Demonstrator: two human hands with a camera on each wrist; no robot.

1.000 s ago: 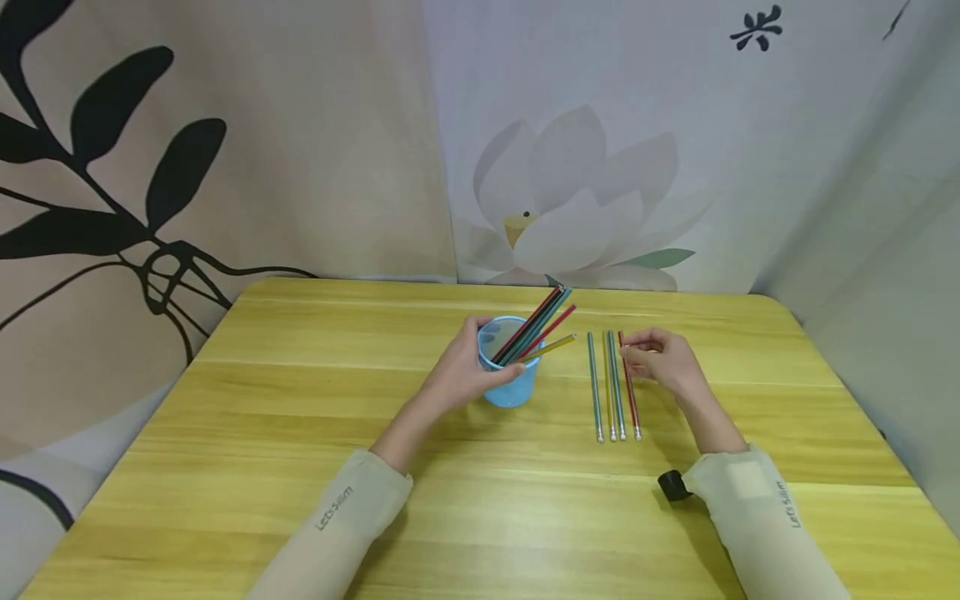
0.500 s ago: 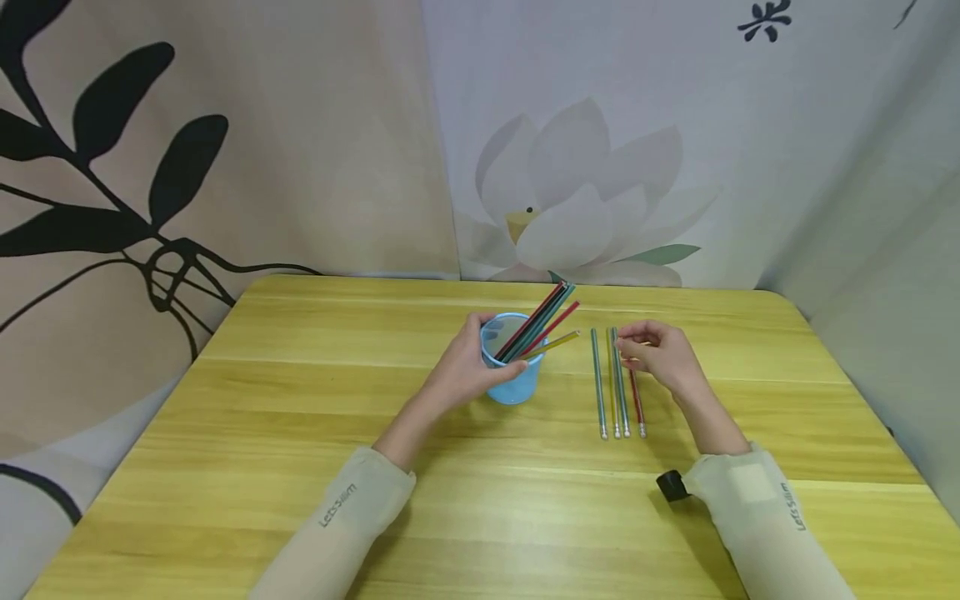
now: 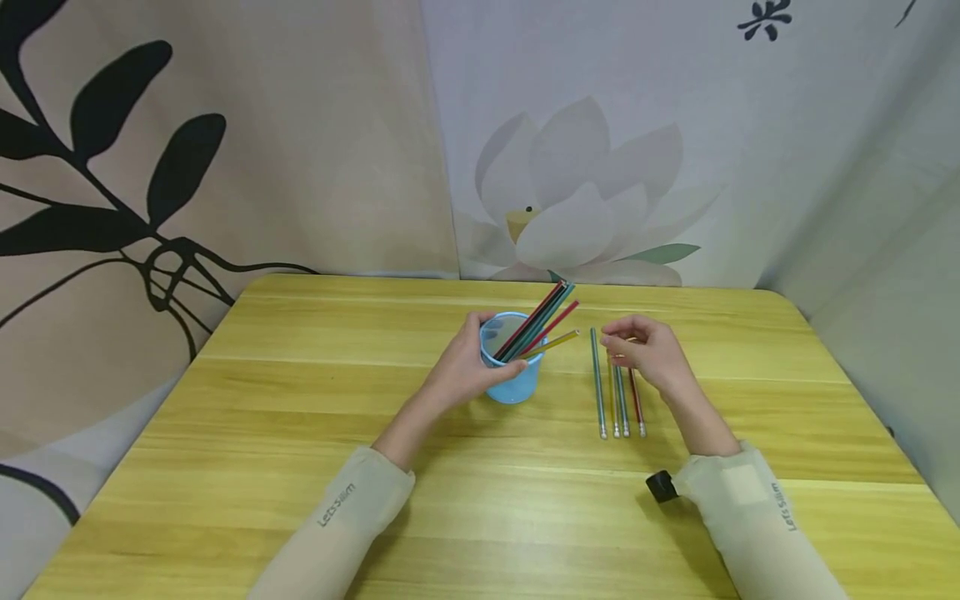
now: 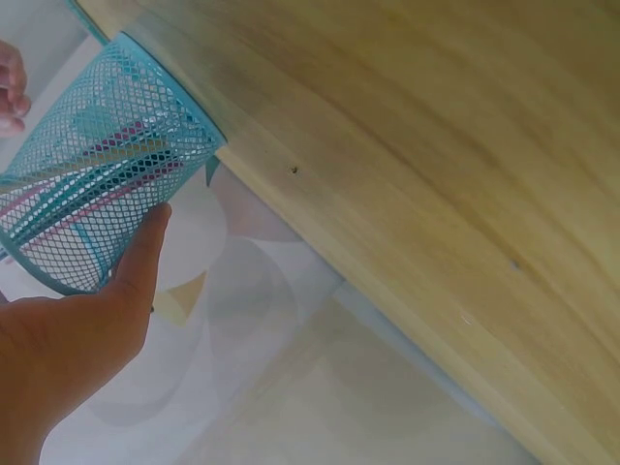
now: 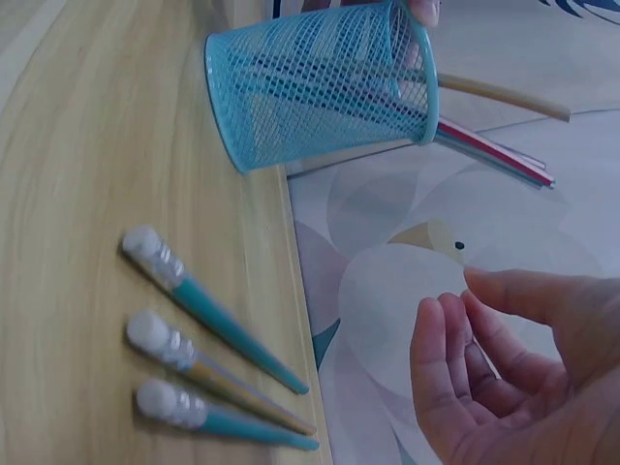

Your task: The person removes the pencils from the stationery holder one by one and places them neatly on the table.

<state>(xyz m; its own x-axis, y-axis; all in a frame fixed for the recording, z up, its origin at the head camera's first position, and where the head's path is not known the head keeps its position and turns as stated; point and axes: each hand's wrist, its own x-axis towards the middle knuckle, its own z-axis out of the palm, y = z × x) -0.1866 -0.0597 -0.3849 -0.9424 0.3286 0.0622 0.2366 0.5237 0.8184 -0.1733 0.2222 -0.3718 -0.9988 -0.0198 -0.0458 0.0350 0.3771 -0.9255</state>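
My left hand [image 3: 467,367] grips a light-blue mesh pencil cup [image 3: 512,388] round its side, thumb across the front near the rim. Red, teal, dark and yellow pencils [image 3: 537,323] lean out of it to the right. My right hand [image 3: 651,354] hovers over the far ends of pencils laid side by side on the table. In the right wrist view its thumb and fingers curve loosely with nothing between them. Leftmost in this row is a teal pencil [image 3: 598,385], then a yellow pencil [image 3: 614,404], another teal pencil [image 3: 622,404] and a red pencil [image 3: 637,404], white erasers towards me.
The wooden table [image 3: 300,467] reaches back to a curtain [image 3: 360,150] printed with leaves and a pale flower. A small black object [image 3: 662,486] sits at the right sleeve cuff [image 3: 712,471].
My right hand has moved left, from the top of the red pencil to above the yellow and teal ones. My left hand and the cup have stayed in place.
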